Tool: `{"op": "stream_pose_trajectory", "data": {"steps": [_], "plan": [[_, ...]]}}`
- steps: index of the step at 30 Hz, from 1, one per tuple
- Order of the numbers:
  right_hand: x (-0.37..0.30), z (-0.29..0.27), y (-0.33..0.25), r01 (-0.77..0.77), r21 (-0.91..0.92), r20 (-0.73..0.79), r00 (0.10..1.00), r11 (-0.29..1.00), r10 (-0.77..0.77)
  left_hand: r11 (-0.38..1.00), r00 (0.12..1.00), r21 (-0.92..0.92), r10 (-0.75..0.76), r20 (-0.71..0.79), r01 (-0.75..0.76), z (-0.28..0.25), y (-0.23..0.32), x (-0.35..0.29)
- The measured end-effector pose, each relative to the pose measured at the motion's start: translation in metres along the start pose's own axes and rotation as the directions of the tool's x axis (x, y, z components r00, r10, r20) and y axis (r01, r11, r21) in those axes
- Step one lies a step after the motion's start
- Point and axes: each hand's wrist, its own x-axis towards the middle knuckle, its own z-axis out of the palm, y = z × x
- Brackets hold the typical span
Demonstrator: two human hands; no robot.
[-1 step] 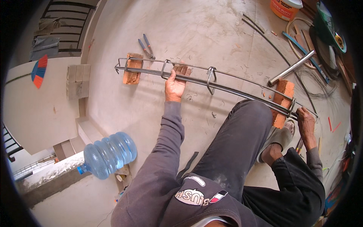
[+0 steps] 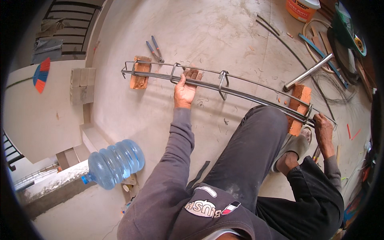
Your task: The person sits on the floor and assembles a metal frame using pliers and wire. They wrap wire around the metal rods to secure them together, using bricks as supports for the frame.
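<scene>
A long, narrow rebar cage (image 2: 210,85) of thin steel bars and bent stirrups lies across two orange bricks. The left brick (image 2: 139,82) sits under its far-left end, the right brick (image 2: 303,95) under its right end beside my foot. My left hand (image 2: 185,94), palm up, is wrapped round the bars near a stirrup left of the middle. At the right end, beyond the last stirrup (image 2: 308,114), the fingers of my right hand (image 2: 325,134) are closed on the bar ends. Pliers (image 2: 157,51) with dark blue and red handles lie behind the left brick.
A metal pipe (image 2: 309,72) and loose wire (image 2: 332,90) lie past the right brick. Loose rods (image 2: 286,45) and a putty bucket (image 2: 301,11) are farther back. At left are a blue water bottle (image 2: 116,164), stacked blocks (image 2: 82,86) and a broom (image 2: 41,76).
</scene>
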Motion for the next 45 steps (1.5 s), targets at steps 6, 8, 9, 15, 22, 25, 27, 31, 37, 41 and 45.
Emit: {"op": "stream_pose_trajectory", "data": {"steps": [6, 8, 9, 15, 22, 25, 27, 31, 37, 41, 45], "plan": [[0.000, 0.006, 0.004, -0.016, 0.029, 0.010, 1.000, 0.999, 0.015, 0.997, 0.999, -0.053, 0.050, -0.017, -0.051, -0.020, 0.016, -0.003], [-0.004, 0.005, 0.009, -0.006, 0.042, -0.013, 1.000, 0.999, 0.006, 0.998, 0.998, 0.035, 0.058, -0.038, -0.057, -0.024, 0.012, 0.004], [-0.005, 0.003, 0.011, -0.010, 0.044, -0.022, 1.000, 0.999, 0.011, 0.995, 0.997, 0.081, 0.067, -0.042, -0.063, -0.027, 0.015, 0.007], [0.002, -0.003, 0.012, -0.033, 0.089, 0.055, 0.998, 0.996, 0.028, 0.882, 0.972, 0.440, -0.077, -0.224, 0.171, -0.016, 0.019, -0.020], [-0.005, 0.004, 0.022, -0.022, 0.330, -0.082, 0.995, 0.944, 0.052, -0.157, 0.997, 0.986, 0.067, -0.047, 0.057, 0.125, -0.023, -0.070], [-0.005, 0.009, 0.020, -0.082, 0.372, -0.052, 0.993, 0.925, 0.109, -0.246, 0.937, 0.904, -0.109, 0.333, -0.350, 0.178, -0.079, -0.060], [-0.007, 0.009, 0.021, -0.104, 0.404, -0.044, 0.990, 0.909, 0.132, -0.257, 0.770, 0.728, -0.282, 0.573, -0.636, 0.215, -0.118, -0.051], [-0.004, 0.006, 0.014, -0.081, 0.494, -0.141, 0.975, 0.866, 0.172, -0.233, 0.552, 0.551, -0.642, 0.531, -0.801, 0.244, -0.198, -0.026], [0.006, -0.008, 0.024, -0.155, 0.655, -0.236, 0.888, 0.740, 0.395, -0.301, 0.469, 0.480, -0.838, 0.278, -0.824, 0.251, -0.263, -0.013], [0.010, -0.015, 0.022, -0.243, 0.733, 0.116, 0.965, 0.636, 0.236, -0.252, 0.497, 0.577, -0.809, 0.314, -0.777, 0.237, -0.271, -0.010], [0.011, -0.011, -0.005, -0.212, 0.564, 0.011, 0.968, 0.798, 0.249, -0.210, 0.528, 0.623, -0.758, 0.384, -0.754, 0.236, -0.274, -0.019]]}}
